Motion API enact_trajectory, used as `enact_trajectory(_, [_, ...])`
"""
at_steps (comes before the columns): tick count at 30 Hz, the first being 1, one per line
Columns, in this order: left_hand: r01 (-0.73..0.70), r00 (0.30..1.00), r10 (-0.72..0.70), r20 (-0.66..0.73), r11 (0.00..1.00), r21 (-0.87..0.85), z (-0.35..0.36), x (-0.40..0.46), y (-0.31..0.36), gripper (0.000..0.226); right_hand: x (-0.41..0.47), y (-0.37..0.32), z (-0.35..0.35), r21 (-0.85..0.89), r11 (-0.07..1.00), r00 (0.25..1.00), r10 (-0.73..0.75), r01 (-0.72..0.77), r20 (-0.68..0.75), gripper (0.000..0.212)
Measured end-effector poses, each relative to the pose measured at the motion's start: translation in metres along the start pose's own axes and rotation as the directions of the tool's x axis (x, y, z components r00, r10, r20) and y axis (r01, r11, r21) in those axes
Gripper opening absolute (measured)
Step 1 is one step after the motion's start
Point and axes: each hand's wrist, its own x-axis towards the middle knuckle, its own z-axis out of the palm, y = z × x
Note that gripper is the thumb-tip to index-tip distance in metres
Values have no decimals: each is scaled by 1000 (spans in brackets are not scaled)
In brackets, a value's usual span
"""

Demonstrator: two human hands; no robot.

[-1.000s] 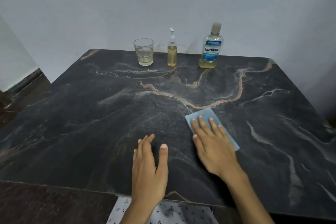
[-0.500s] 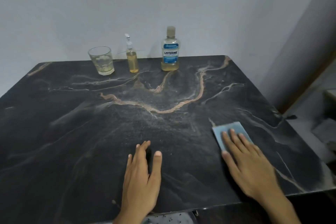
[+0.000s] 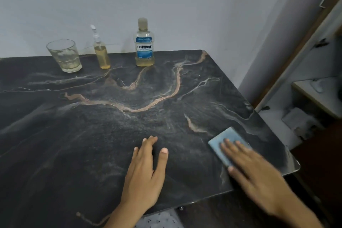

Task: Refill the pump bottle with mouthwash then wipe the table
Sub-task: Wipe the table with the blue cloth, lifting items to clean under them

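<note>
right hand [image 3: 259, 177] flat on blue cloth [image 3: 224, 146], fingers straight, pressed it to table [image 3: 92, 135] near right front corner. left hand [image 3: 146, 172] lay flat and spread on bare stone, held nothing, well apart from cloth. stood in a row along far edge by wall: glass [image 3: 64, 55], pump bottle [image 3: 101, 52] with amber liquid, mouthwash [image 3: 144, 42] capped, nearly drained.
</note>
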Motion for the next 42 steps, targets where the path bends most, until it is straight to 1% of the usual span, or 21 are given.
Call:
enact_trajectory(3, [-28, 999, 28, 26, 1000, 3, 6, 2, 7, 71, 28, 21, -5, 3, 982, 982, 187, -187, -24, 50])
enact_trajectory(5, [-40, 998, 41, 37, 999, -4, 11, 4, 12, 70, 50, 6, -1, -8, 977, 976, 214, -214, -43, 53])
enact_trajectory(7, [-51, 998, 52, 46, 999, -13, 15, 5, 16, 70, 58, -21, 6, 25, 993, 993, 113, -112, -22, 52])
enact_trajectory(9, [-62, 996, 62, 63, 998, -9, 18, 4, 19, 70, 43, -44, 16, 75, 995, 998, -65, 65, 8, 51])
enact_trajectory(10, [-66, 995, 66, 77, 998, 0, 19, 4, 20, 70, 28, -50, 19, 97, 987, 991, -132, 128, 34, 50])
enact_trajectory(11, [-70, 993, 68, 93, 997, 14, 19, 5, 20, 70, 13, -50, 19, 115, 980, 985, -166, 160, 48, 48])
enact_trajectory(12, [-74, 992, 70, 107, 997, 37, 19, 6, 19, 69, -1, -43, 18, 124, 979, 985, -168, 161, 40, 49])
enact_trajectory(14, [-102, 987, 89, 131, 990, 100, 17, 8, 16, 66, -21, -18, 12, 108, 991, 996, -85, 84, 3, 51])
enact_trajectory(17, [-170, 976, 143, 165, 972, 163, 14, 9, 16, 62, -23, 29, -4, 58, 987, 988, 151, -148, -42, 51])
enact_trajectory(18, [-185, 972, 154, 179, 968, 172, 14, 9, 19, 59, -17, 41, -8, 54, 978, 978, 203, -201, -48, 50])
enact_trajectory(20, [-205, 966, 171, 192, 963, 174, 16, 11, 25, 55, 2, 58, -12, 49, 965, 965, 258, -256, -50, 51])
enact_trajectory(22, [-233, 962, 202, 183, 958, 167, 21, 13, 31, 54, 23, 60, -13, 44, 964, 963, 266, -264, -52, 47])
enact_trajectory(24, [-252, 958, 222, 182, 954, 163, 28, 14, 36, 54, 34, 52, -12, 54, 972, 973, 228, -226, -28, 47])
enact_trajectory(27, [-223, 959, 188, 211, 963, 155, 35, 16, 42, 54, 10, 42, -9, 102, 993, 998, 56, -60, 39, 50])
enact_trajectory(28, [-217, 959, 181, 219, 964, 154, 36, 16, 43, 53, -5, 42, -9, 141, 989, 998, 23, -32, 64, 50])
enact_trajectory(30, [-214, 959, 175, 222, 963, 165, 34, 16, 43, 51, -28, 50, -12, 184, 981, 996, 44, -57, 73, 51])
enact_trajectory(32, [-204, 963, 165, 215, 964, 173, 33, 16, 41, 49, -36, 64, -16, 129, 985, 993, 113, -117, 35, 50])
enact_trajectory(36, [-231, 959, 184, 217, 950, 213, 29, 16, 43, 48, 11, 87, -13, 22, 978, 978, 206, -205, -43, 50])
enact_trajectory(38, [-250, 956, 199, 216, 938, 240, 28, 18, 44, 47, 51, 92, -12, 7, 977, 976, 213, -213, -38, 44])
enact_trajectory(40, [-258, 958, 212, 192, 932, 256, 25, 21, 44, 47, 94, 83, -13, 12, 984, 984, 175, -175, -10, 48])
enact_trajectory(42, [-257, 963, 227, 144, 934, 246, 19, 24, 40, 48, 128, 53, -11, 18, 995, 995, 97, -97, 37, 50])
